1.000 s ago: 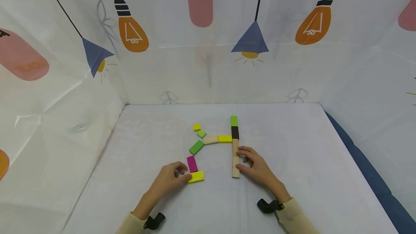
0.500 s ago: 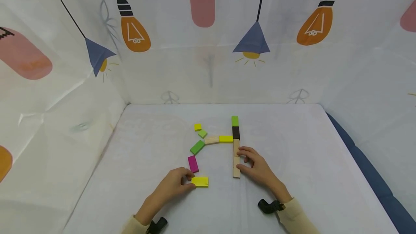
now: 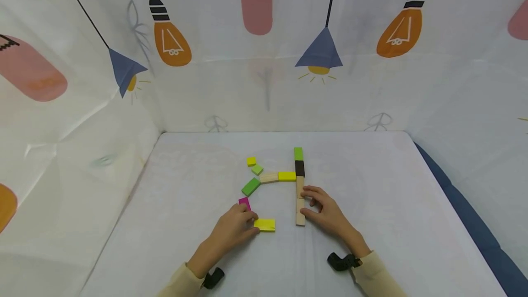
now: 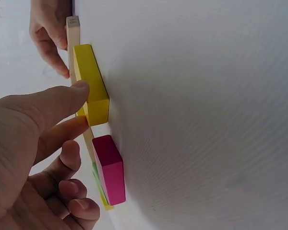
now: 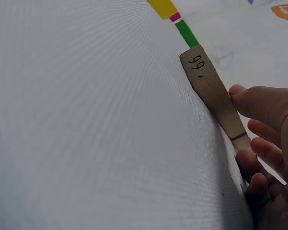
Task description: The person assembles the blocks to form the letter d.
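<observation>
My left hand (image 3: 237, 228) pinches a long yellow block (image 3: 266, 225) by its left end, thumb on one side and index finger on the other. In the left wrist view the block (image 4: 92, 81) lies low over the white table. Partly behind this hand is a magenta block (image 3: 244, 203); in the left wrist view it (image 4: 110, 172) stands apart from the yellow one. My right hand (image 3: 326, 210) rests beside two plain wooden blocks laid end to end, its thumb tip touching the nearer one (image 3: 300, 217) and its fingertips at the farther one (image 3: 300, 186).
Beyond the plain pair, a black block (image 3: 299, 168) and a light green block (image 3: 298, 153) continue the column. A yellow block (image 3: 287, 176), a plain block (image 3: 269, 178) and a green block (image 3: 250, 187) curve leftward. Small green (image 3: 257, 169) and yellow blocks (image 3: 251, 161) lie behind.
My left hand has drawn the yellow block away from the magenta block's near end, turned it level and carried it rightward. The right hand has stayed in place.
</observation>
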The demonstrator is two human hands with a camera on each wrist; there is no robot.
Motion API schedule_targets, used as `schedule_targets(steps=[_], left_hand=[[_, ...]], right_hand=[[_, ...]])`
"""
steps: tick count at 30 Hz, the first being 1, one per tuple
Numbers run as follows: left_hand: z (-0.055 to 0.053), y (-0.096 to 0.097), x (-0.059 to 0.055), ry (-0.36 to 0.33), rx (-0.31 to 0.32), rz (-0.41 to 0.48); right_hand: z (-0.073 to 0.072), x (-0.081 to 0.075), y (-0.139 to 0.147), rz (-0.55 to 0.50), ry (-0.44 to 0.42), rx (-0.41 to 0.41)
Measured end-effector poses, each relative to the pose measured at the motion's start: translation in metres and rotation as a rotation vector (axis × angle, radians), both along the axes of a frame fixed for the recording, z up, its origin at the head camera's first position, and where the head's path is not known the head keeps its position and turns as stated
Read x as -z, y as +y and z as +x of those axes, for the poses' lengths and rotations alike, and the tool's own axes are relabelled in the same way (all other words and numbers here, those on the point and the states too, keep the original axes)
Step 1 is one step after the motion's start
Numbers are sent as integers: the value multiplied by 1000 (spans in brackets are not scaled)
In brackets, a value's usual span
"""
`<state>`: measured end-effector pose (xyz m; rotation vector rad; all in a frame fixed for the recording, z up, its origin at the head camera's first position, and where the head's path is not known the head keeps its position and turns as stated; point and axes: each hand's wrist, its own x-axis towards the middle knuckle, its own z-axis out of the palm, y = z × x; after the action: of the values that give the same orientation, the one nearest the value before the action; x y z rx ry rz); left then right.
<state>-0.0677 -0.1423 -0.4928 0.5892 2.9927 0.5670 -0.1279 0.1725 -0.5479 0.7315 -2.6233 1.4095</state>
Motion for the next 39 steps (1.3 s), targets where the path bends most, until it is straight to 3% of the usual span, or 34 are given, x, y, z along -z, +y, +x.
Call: schedule_targets(steps=[7,10,20,39], left_hand=[[-6,3,2,144,21,-42],[-9,3,3,171,13,-56],[-11,0,3,77,-33,-5],[-9,-6,2,60,-25,-8]], right_hand=[[0,-1,0,7,-1,6],[0,-1,0,10,-16,5],[0,0,1,5,-18,7],[2,-1,1,-9,-13,0]])
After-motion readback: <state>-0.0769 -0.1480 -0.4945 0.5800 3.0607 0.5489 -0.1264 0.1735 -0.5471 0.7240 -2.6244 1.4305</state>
